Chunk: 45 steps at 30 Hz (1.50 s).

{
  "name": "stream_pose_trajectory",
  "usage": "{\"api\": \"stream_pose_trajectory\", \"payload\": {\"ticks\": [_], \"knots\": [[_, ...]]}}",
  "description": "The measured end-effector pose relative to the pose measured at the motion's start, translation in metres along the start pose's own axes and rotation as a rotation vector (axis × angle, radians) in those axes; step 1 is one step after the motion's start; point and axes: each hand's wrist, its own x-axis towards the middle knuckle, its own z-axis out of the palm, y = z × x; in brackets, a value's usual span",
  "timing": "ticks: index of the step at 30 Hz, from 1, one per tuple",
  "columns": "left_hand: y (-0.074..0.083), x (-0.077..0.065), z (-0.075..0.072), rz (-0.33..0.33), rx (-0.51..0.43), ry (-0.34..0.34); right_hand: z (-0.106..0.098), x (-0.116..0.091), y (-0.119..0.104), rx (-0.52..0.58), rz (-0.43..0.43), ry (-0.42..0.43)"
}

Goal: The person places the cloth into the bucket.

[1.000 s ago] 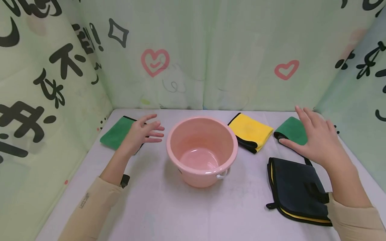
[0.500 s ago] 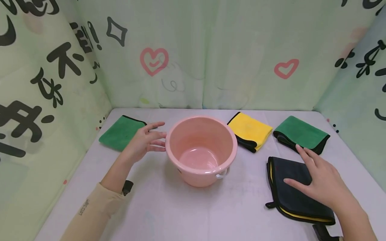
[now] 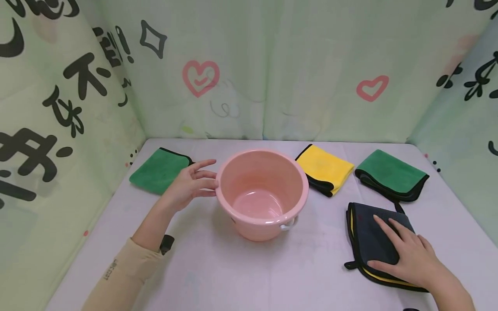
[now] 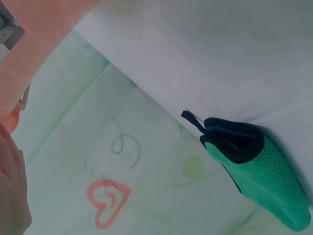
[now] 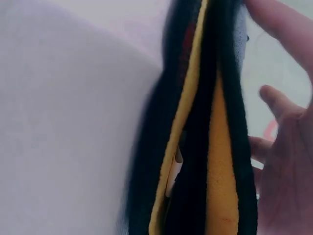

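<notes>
A pink bucket stands upright mid-table, with a white handle fitting low on its front right. My left hand is at its left side, fingers extended and fingertips right at the rim. In the left wrist view, part of that hand shows at the lower left edge. My right hand lies spread over a folded dark navy cloth with black edging and a yellow inside. The right wrist view shows the cloth's layered edge close up, thumb and fingers to its right, and a small white tag between layers.
Behind the left hand lies a folded green cloth. Right of the bucket is a folded yellow cloth, then another green cloth, both black-edged. A printed pale green curtain closes off the back and sides of the white table.
My right hand has come back and down from over the right green cloth onto the navy cloth. The left hand has moved slightly right, up to the bucket's rim.
</notes>
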Motion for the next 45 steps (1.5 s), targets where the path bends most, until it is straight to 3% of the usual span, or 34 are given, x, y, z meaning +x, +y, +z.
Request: {"api": "stream_pose_trajectory", "payload": {"ticks": [4,27,45], "knots": [[0.000,-0.001,0.001,0.016,0.038,0.003,0.003,-0.001,0.001,-0.008,-0.004,-0.029],[-0.001,0.000,0.001,0.000,0.018,0.009,0.007,0.009,0.004,-0.013,0.057,-0.118],[-0.002,0.001,0.001,0.000,0.022,0.014,0.004,0.017,0.003,-0.018,0.054,-0.086]]}}
